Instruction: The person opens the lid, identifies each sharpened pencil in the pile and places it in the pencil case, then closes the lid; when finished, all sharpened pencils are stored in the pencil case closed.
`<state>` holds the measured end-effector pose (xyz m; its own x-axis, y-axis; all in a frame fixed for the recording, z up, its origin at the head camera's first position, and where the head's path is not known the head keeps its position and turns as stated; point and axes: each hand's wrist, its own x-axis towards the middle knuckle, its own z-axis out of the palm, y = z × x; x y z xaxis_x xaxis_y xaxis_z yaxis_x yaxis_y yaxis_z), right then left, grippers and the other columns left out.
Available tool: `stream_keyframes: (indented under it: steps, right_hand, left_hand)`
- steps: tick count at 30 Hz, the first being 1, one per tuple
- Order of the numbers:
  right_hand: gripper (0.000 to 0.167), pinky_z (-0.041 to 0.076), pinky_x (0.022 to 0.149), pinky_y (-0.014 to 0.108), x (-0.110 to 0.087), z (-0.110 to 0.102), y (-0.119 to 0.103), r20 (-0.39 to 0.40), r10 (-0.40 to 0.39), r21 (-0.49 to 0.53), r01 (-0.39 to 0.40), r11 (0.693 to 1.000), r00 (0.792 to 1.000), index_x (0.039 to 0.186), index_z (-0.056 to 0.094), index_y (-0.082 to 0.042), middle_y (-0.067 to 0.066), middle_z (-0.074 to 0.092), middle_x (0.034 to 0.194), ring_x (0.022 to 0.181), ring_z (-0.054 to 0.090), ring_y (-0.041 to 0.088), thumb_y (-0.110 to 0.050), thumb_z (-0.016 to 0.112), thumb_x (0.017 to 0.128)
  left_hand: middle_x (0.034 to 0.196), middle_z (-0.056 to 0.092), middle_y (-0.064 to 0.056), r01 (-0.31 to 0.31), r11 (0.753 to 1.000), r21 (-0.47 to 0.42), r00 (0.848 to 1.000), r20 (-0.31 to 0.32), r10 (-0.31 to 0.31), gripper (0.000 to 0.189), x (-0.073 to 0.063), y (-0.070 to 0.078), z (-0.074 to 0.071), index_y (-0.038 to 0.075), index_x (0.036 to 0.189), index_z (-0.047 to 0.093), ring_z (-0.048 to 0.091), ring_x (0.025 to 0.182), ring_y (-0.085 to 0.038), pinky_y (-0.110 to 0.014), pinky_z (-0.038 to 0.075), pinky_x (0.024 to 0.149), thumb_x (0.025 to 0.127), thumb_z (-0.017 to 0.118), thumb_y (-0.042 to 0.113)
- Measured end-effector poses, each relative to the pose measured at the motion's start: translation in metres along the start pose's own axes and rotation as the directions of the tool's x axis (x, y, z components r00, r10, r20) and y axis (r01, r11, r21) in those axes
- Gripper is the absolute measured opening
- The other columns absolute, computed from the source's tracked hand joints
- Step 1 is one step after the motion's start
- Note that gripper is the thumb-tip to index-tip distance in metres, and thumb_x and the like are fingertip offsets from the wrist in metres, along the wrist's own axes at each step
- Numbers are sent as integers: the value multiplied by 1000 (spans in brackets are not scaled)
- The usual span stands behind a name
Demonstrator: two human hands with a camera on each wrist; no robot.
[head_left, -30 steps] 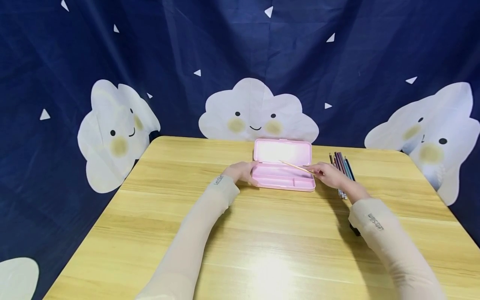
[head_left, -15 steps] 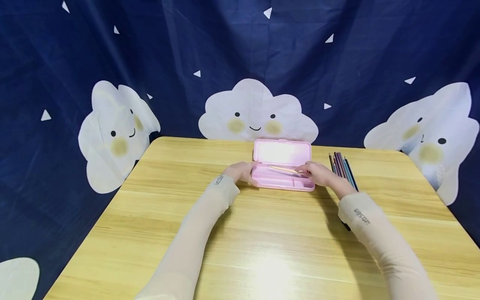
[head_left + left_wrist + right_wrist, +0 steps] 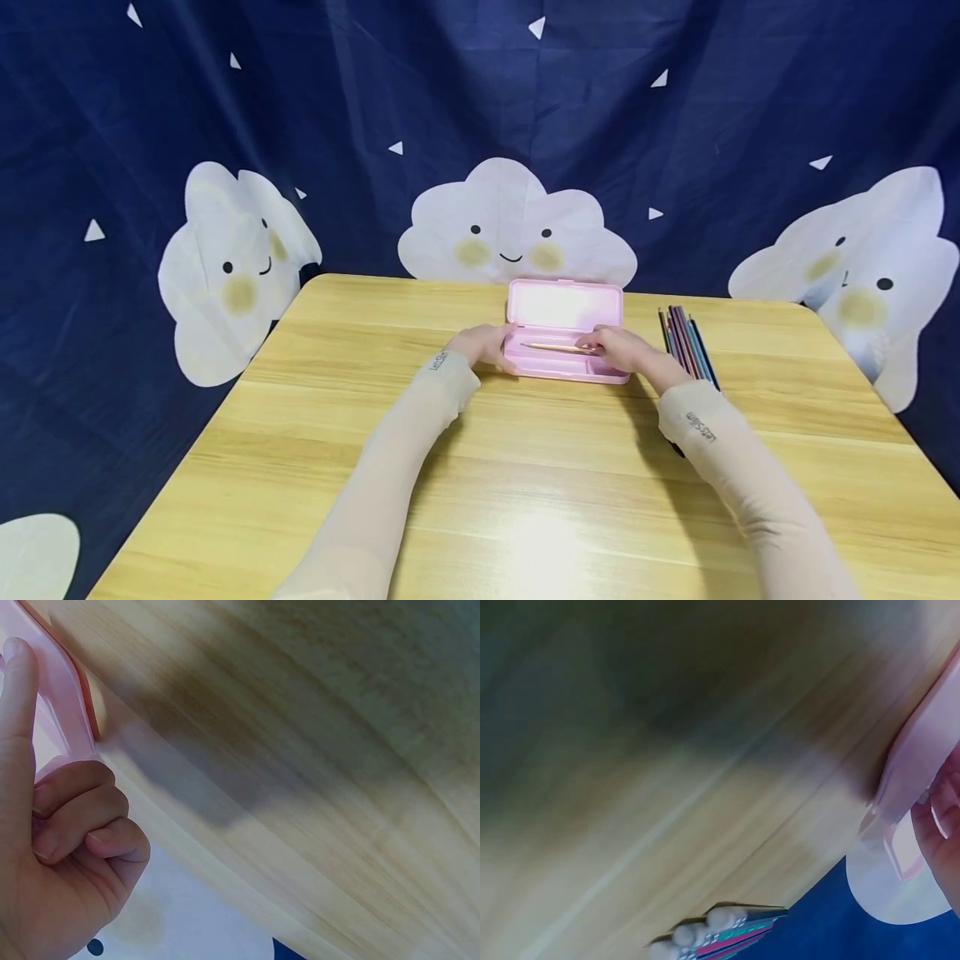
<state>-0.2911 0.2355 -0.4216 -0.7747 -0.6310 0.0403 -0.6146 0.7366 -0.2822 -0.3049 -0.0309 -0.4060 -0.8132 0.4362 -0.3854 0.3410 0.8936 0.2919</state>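
Note:
A pink pencil case (image 3: 558, 372) lies with its lid raised at the far side of the table. My left hand (image 3: 480, 344) holds its left end; in the left wrist view the thumb (image 3: 19, 682) lies along the pink wall and the other fingers are curled near the corner. With my right hand (image 3: 617, 347) I pinch a yellowish pencil (image 3: 551, 347) by its right end, its length lying over the long compartment. Whether the pencil touches the case floor I cannot tell. The right wrist view shows only part of that hand (image 3: 945, 825) beside the case.
Right of the case lies a bunch of colored pencils (image 3: 686, 342), partly hidden by my right forearm. A dark object (image 3: 677, 450) peeks out under that sleeve. The wooden table (image 3: 360, 350) ends at a blue cloud-patterned curtain (image 3: 337, 100).
My right hand has moved left and lower with the pencil, from the case's right edge to over its inside. The left hand has stayed on the case.

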Motion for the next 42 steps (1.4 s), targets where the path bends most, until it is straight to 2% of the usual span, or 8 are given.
stream_keyframes:
  steps: [7, 17, 22, 26, 31, 36, 39, 42]
  right_hand:
    - [32, 49, 76, 39, 12, 1, 0, 72, 15, -3, -15, 1000, 997, 101, 68, -1, 6, 56, 74, 74, 54, 21, 13, 50, 78]
    - [45, 41, 70, 31, 18, 1, -6, 103, 6, 137, -21, 990, 995, 101, 69, 2, 1, 47, 61, 68, 46, 17, 20, 42, 71]
    - [35, 45, 77, 37, 16, 3, -4, 84, 31, 162, -44, 986, 996, 100, 67, 4, 7, 60, 74, 75, 51, 21, 16, 43, 78]
    - [26, 48, 82, 44, 11, 3, -1, 25, 31, 175, -35, 984, 999, 101, 66, 6, 17, 66, 90, 83, 57, 26, 11, 48, 83]
    - [23, 46, 84, 48, 2, -4, 3, -33, 56, 219, -47, 975, 998, 105, 62, 11, 23, 64, 95, 89, 57, 35, 9, 51, 85]
    - [23, 42, 92, 52, -8, -12, 5, -34, 84, 222, -75, 972, 996, 106, 61, 11, 26, 61, 106, 102, 54, 41, 8, 50, 87]
    - [23, 41, 92, 52, -14, -15, 7, -25, 105, 217, -98, 971, 994, 107, 61, 10, 26, 61, 108, 104, 53, 41, 6, 50, 88]
    - [23, 43, 88, 50, -21, -16, 10, -23, 118, 230, -109, 967, 993, 108, 60, 11, 25, 61, 104, 97, 55, 38, 6, 51, 87]
  left_hand:
    - [145, 34, -5, 13, 1000, -16, 1000, -5, -13, 98, 2, 0, 1, 23, 147, 18, 34, 131, -22, -36, 29, 107, 70, 73, 49]
    - [144, 37, -6, 5, 1000, -1, 1000, -16, -5, 100, 3, 1, 1, 23, 147, 19, 36, 130, -22, -35, 32, 106, 68, 73, 53]
    - [143, 39, -5, 14, 1000, 7, 1000, -25, -14, 100, 2, 0, 1, 24, 146, 20, 37, 129, -21, -36, 34, 104, 67, 73, 54]
    - [143, 38, -4, 14, 1000, 6, 1000, -19, -14, 101, 2, 0, 1, 24, 146, 20, 36, 130, -21, -36, 33, 105, 66, 73, 55]
    - [145, 35, -5, 2, 1000, -5, 1000, -12, -2, 99, 3, -1, 0, 23, 147, 19, 34, 131, -22, -36, 31, 106, 68, 73, 52]
    - [145, 34, -6, -4, 1000, 5, 1000, -10, 4, 96, 3, -2, -1, 24, 147, 18, 34, 131, -22, -37, 31, 106, 71, 71, 51]
    - [145, 34, -5, -3, 1000, -4, 1000, -5, 3, 97, 2, -2, 0, 24, 147, 18, 34, 131, -22, -38, 31, 106, 71, 72, 50]
    - [144, 36, -6, -7, 1000, -13, 1000, -5, 7, 99, 2, -1, 0, 23, 147, 18, 35, 131, -22, -37, 31, 106, 70, 73, 50]
